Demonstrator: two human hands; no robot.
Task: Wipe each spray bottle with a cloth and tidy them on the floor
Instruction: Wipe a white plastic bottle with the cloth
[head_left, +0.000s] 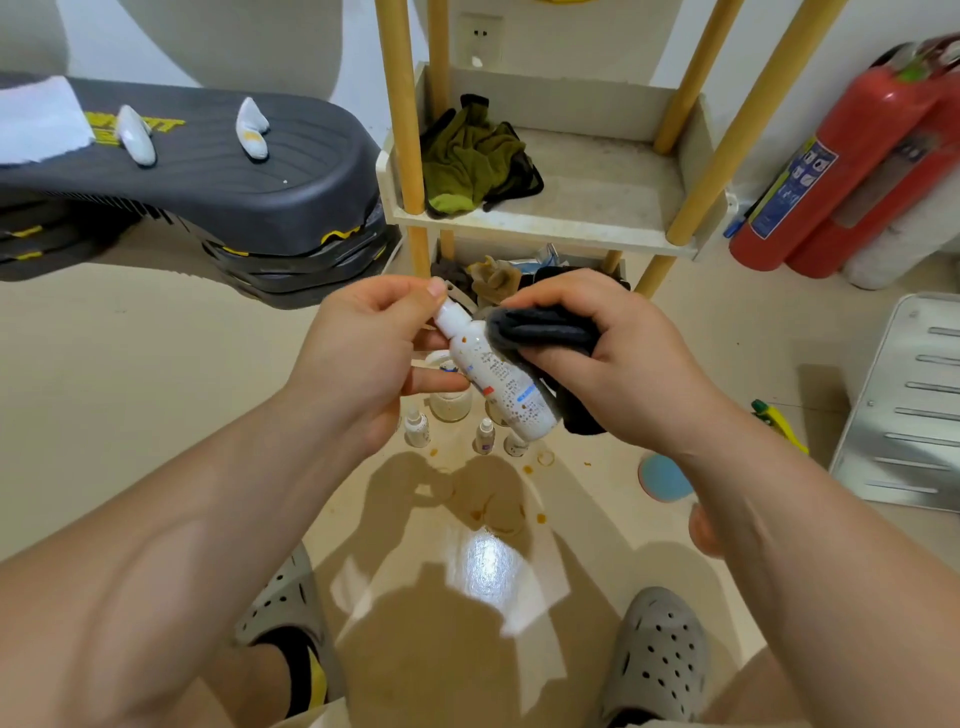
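Observation:
A white spray bottle (498, 382) speckled with brown stains is held tilted above the floor. My left hand (371, 353) pinches its capped top end. My right hand (618, 358) grips a dark grey cloth (540, 330) pressed against the bottle's upper side. Below, several small stained bottles stand on the floor, among them one at the left (417, 427), one in the middle (484, 436) and a wider jar (451, 404). Brown spots (527, 470) mark the floor around them.
A wooden-legged shelf rack (545, 218) with a green rag (470, 161) stands just behind the hands. Stacked dark step platforms (197, 176) lie at the left, a red fire extinguisher (852, 166) and a metal panel (904, 405) at the right. A blue disc (662, 475) lies near my right forearm.

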